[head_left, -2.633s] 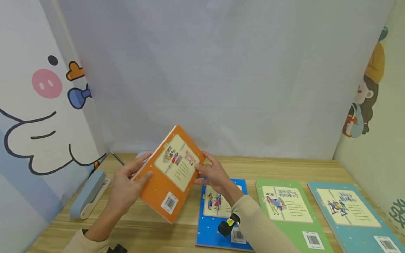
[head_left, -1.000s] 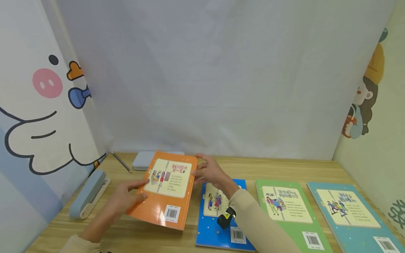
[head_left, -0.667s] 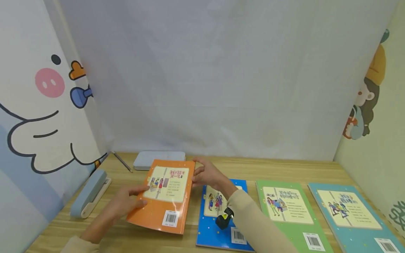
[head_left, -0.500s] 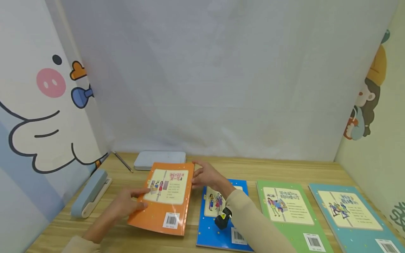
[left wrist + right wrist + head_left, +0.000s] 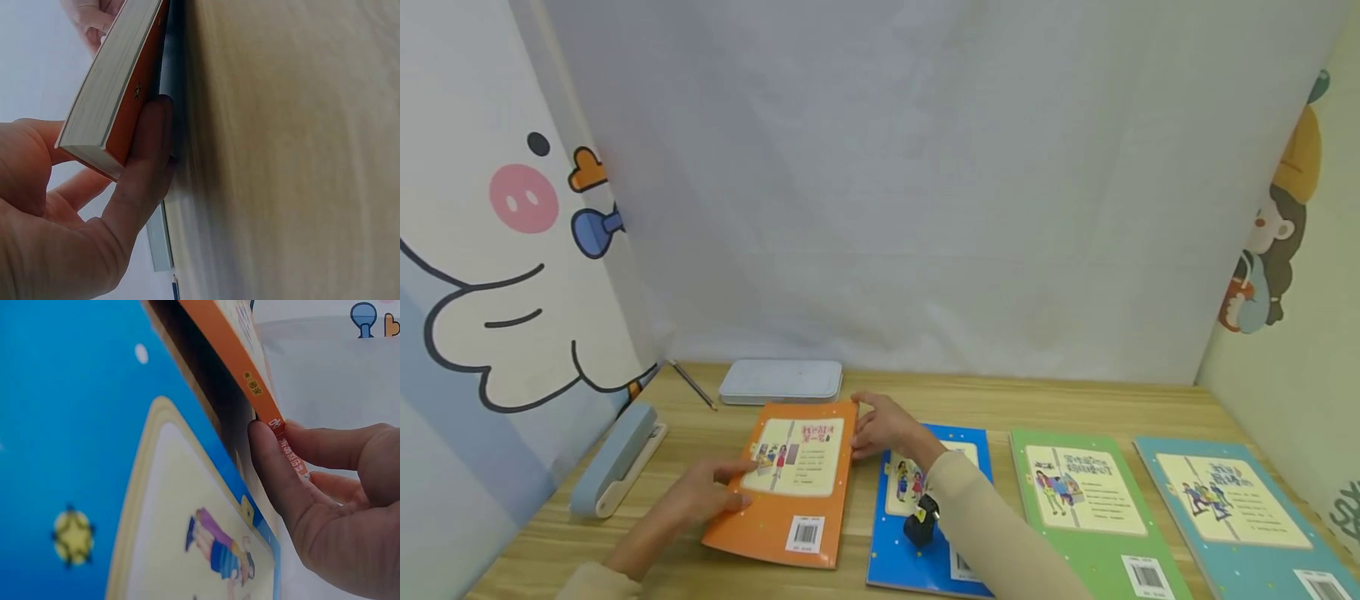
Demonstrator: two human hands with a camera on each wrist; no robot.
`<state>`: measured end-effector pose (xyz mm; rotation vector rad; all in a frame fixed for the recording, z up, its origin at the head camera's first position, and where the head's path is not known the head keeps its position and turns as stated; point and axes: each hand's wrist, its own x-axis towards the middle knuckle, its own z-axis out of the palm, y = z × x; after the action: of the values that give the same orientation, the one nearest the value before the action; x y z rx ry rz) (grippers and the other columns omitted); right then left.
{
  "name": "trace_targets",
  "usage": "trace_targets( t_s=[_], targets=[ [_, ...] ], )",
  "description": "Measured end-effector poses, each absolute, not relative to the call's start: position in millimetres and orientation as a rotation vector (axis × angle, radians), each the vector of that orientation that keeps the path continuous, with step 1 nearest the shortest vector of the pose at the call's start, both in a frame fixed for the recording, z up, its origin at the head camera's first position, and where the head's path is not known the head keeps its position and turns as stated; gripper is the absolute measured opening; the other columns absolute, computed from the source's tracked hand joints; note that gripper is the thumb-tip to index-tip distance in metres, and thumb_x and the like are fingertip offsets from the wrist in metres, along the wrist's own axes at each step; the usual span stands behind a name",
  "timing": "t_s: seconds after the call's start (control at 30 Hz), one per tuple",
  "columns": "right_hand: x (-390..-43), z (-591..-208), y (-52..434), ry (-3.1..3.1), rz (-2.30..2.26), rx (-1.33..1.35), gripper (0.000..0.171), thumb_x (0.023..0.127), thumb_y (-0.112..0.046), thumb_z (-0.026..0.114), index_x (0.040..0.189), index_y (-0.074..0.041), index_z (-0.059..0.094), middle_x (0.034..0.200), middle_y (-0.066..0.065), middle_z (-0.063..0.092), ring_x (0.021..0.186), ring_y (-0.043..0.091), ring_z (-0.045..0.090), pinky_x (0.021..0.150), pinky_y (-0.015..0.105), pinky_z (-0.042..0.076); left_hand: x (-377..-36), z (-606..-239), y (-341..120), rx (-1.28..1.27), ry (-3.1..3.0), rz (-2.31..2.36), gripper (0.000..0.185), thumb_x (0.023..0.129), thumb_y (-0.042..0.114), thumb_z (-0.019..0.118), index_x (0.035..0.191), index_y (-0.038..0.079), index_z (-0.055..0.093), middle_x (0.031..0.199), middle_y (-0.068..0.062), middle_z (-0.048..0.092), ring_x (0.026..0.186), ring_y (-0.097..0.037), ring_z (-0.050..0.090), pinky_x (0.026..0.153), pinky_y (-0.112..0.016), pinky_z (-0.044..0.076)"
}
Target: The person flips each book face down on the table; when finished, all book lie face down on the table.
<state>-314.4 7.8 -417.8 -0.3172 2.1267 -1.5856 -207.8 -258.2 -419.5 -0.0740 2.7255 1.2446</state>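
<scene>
Both hands, left hand (image 5: 700, 497) and right hand (image 5: 883, 427), pinch the orange book (image 5: 790, 483) edges, lowering it near the counter (image 5: 1075, 404) back-left corner; next, release gently

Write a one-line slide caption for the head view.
Both hands, left and right, hold the orange book beside three others.

One high view, two close ones at the book's edges

The head camera looks forward and down over the table (image 5: 1075, 404); each wrist camera sits tight against the orange book (image 5: 790, 479), left at its page edge (image 5: 103, 81), right at its spine (image 5: 240, 369).
</scene>
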Motion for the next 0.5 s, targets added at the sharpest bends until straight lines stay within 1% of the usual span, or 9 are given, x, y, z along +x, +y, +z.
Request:
trace_targets(
  t_s=[0.1,0.27,0.4,0.5],
  targets=[
    [-315.4,-419.7,5.1,2.129,-1.579,-0.287,0.079,0.085,0.019,0.064,0.154,-0.004,0.034,0.107,0.02,0.063,0.077,0.022,0.066,0.072,0.036,0.062,-208.7,-422.5,-258.9,-0.121,2.705,1.238,0.052,0.081,0.003,0.078,0.131,-0.001,0.063,0.115,-0.021,0.063,0.102,-0.029,0.055,0.082,-0.036,0.047],
    [-315.9,-423.4,2.7,2.123,-1.566,-0.259,0.081,0.084,0.021,0.063,0.155,-0.004,0.033,0.107,0.02,0.063,0.08,0.024,0.068,0.072,0.036,0.062,-210.2,-424.9,-259.6,-0.157,2.701,1.208,0.052,0.081,0.004,0.078,0.131,0.0,0.063,0.113,-0.02,0.062,0.098,-0.028,0.055,0.076,-0.031,0.047],
    [-315.9,-425.1,2.4,2.115,-1.558,-0.257,0.081,0.084,0.021,0.063,0.155,-0.004,0.032,0.106,0.021,0.063,0.081,0.024,0.068,0.074,0.037,0.062,-210.6,-424.3,-259.8,-0.184,2.702,1.173,0.054,0.08,0.005,0.08,0.131,0.002,0.063,0.115,-0.021,0.061,0.097,-0.028,0.055,0.073,-0.03,0.048],
    [-316.1,-425.5,1.9,2.115,-1.556,-0.264,0.082,0.083,0.022,0.063,0.155,-0.004,0.032,0.11,0.023,0.062,0.085,0.027,0.069,0.074,0.038,0.062,-211.0,-423.3,-260.1,-0.182,2.704,1.156,0.054,0.08,0.006,0.08,0.132,0.002,0.063,0.113,-0.021,0.06,0.094,-0.027,0.054,0.071,-0.03,0.047]
  ],
)
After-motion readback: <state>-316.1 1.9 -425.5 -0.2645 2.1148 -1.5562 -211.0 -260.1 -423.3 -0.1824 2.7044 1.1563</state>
